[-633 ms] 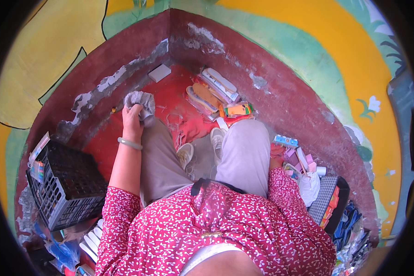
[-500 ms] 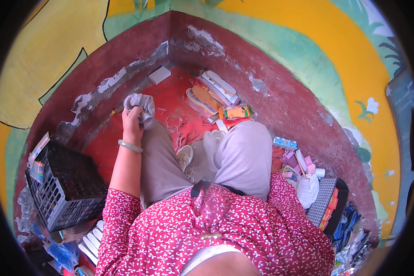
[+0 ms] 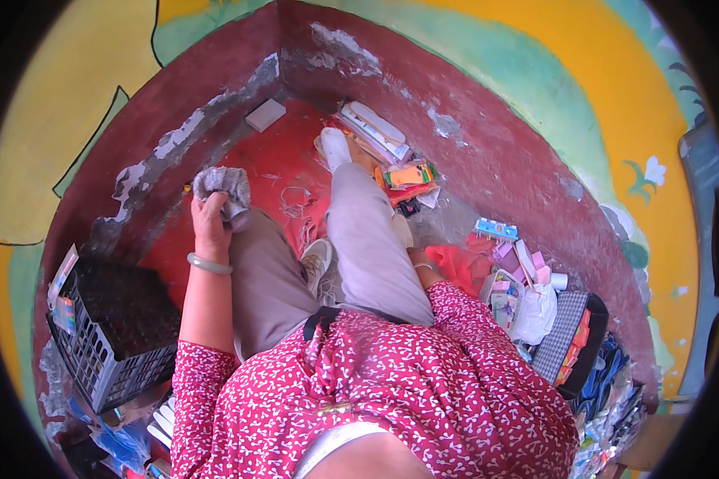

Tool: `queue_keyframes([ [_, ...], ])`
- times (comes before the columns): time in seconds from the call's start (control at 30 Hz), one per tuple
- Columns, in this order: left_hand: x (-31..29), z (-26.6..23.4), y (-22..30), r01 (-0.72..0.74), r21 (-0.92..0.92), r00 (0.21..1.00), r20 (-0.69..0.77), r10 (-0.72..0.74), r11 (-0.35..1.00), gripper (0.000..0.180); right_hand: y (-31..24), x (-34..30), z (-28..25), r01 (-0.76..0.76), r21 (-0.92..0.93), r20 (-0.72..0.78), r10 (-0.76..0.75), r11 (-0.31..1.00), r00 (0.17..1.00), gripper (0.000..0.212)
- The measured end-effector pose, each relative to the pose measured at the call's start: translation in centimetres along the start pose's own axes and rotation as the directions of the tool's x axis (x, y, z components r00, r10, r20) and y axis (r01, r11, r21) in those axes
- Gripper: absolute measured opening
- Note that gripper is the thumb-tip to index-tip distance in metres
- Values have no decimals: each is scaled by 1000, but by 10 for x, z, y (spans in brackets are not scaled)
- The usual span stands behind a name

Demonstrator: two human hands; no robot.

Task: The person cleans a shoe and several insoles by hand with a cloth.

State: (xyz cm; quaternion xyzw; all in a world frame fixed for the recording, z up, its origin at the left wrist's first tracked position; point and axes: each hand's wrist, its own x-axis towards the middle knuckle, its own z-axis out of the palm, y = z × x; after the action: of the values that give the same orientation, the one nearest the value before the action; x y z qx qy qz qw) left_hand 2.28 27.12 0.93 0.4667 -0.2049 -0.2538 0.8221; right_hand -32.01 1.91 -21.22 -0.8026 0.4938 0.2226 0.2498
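At the left, my left hand [image 3: 210, 223] is closed on a crumpled grey cloth [image 3: 225, 191], raised beside my left knee. My right hand [image 3: 416, 257] is down beside my right leg, mostly hidden by it; its fingers do not show. Just beyond it is part of a pale shoe [image 3: 403, 230]. My right leg is stretched forward, with a white-socked foot [image 3: 335, 147] over the insoles by the wall. A beige shoe [image 3: 315, 262] is on my left foot, beneath the bent left leg.
A black plastic crate [image 3: 120, 347] stands at left. White insoles [image 3: 373, 128] and an orange-and-yellow packet [image 3: 408, 175] lie by the right wall. A blue box [image 3: 496, 230], a white plastic bag [image 3: 534, 313] and a checked box [image 3: 560, 335] crowd the right. A white box [image 3: 266, 115] sits near the corner.
My right leg has straightened, and the socked foot has gone forward onto the insoles. My right hand has moved inward beside that leg. The left hand still holds the cloth, slightly farther left.
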Motion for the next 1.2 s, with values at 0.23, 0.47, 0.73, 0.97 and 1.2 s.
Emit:
queue_keyframes([
  [0.23, 7, 11, -8, 21, 38, 1000, -22, -21, 999, 28, 47, 47, 91, -20, 75, 49, 16, 997, 999, 39],
  [0.47, 9, 26, -12, 26, 118, 998, -53, -20, 993, 31, 30, 43, 83, -44, 69, 142, 34, 997, 989, 41],
  [0.73, 4, 24, -5, 56, 161, 994, -97, -40, 985, 30, 11, 65, 86, -151, 74, 95, 144, 986, 985, 43],
  [0.97, 0, 11, -7, 46, 163, 990, -138, -23, 985, 28, -14, 97, 101, -257, 67, 18, 256, 964, 967, 45],
  [1.2, -4, 5, 0, 65, 231, 979, -204, -17, 971, 33, -47, 85, 73, -220, 71, 8, 220, 973, 975, 50],
])
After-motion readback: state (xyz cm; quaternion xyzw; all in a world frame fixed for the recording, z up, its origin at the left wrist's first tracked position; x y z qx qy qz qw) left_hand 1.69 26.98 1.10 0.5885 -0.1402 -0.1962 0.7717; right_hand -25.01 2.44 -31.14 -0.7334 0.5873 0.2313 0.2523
